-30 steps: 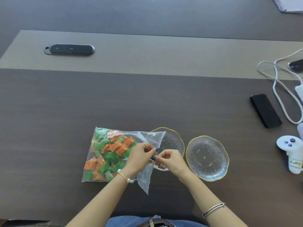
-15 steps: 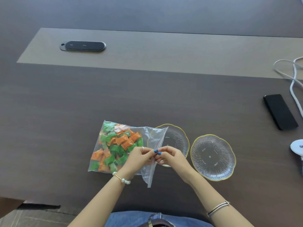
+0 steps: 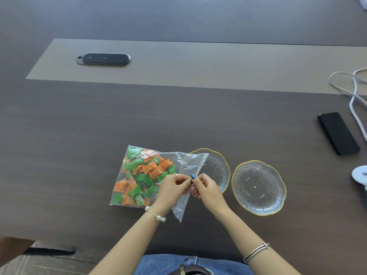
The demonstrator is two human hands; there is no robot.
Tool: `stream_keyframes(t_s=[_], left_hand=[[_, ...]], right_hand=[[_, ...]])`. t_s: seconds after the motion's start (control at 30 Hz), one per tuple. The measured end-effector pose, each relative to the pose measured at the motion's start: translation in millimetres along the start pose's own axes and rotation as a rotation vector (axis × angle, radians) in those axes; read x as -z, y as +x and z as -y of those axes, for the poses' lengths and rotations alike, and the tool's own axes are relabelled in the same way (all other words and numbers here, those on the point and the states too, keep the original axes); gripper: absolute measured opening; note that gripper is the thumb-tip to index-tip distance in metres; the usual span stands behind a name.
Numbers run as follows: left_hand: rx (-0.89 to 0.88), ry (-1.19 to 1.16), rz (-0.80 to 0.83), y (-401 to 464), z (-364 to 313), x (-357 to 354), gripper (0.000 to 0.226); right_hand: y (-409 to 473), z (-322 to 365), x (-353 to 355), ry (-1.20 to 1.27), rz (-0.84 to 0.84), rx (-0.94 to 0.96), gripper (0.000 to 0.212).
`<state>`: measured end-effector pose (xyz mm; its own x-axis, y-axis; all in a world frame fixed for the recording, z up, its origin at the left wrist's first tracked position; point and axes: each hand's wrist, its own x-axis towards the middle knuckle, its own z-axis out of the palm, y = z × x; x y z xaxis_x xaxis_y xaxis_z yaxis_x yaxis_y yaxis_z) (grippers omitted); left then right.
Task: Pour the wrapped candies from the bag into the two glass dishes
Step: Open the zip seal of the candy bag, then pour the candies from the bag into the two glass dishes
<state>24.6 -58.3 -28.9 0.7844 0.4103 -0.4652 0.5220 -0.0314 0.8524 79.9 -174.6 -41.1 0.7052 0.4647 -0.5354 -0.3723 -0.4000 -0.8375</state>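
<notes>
Hands: the left hand (image 3: 172,187) and right hand (image 3: 205,187) meet over the mouth edge of the zip bag (image 3: 158,175), fingertips pinched on the plastic at the seal strip; compared with a second ago they sit closer together on that edge.
Change: the grip has shifted along the seal, and the bag itself has not lifted; the wider shift of the scene looks like head movement, not objects moving.
Meaning: the step in hand is likely opening the zip; no pouring has begun.
Candies: the green and orange wrapped candies (image 3: 143,175) lie all inside the bag, flat on the bench (image 3: 79,145).
Near dish: the left glass dish (image 3: 218,165) is empty, its near-left part under the bag's corner and the right hand.
Far dish: the right glass dish (image 3: 258,185) stands empty just beside it, apart from the bag.
Hard to tell: whether the seal is parted at all; the fingers cover it.
Cut off: a white device (image 3: 360,176) at the right edge; a black phone (image 3: 337,132) and white cable (image 3: 355,96) lie beyond.
</notes>
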Motion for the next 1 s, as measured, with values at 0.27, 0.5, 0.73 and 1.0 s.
stream_keyframes(t_s=[0.27,0.5,0.73,1.0], left_hand=[[0.08,-0.164,0.008,-2.9,-1.5,1.1,0.009],[0.033,-0.232,-0.345,12.1,-8.7,77.8,0.015],[0.042,-0.175,-0.074,5.5,-12.2,63.1,0.009],[0.051,-0.146,-0.022,13.9,-13.3,119.5,0.029]], right_hand=[[-1.9,2.3,-4.7,-0.199,-0.104,0.11,0.03],[1.6,-4.9,26.6,-0.297,-0.216,0.025,0.023],[-0.8,9.5,-4.8,-0.29,-0.218,-0.013,0.011],[-7.8,14.7,12.7,-0.41,-0.433,-0.048,0.032]])
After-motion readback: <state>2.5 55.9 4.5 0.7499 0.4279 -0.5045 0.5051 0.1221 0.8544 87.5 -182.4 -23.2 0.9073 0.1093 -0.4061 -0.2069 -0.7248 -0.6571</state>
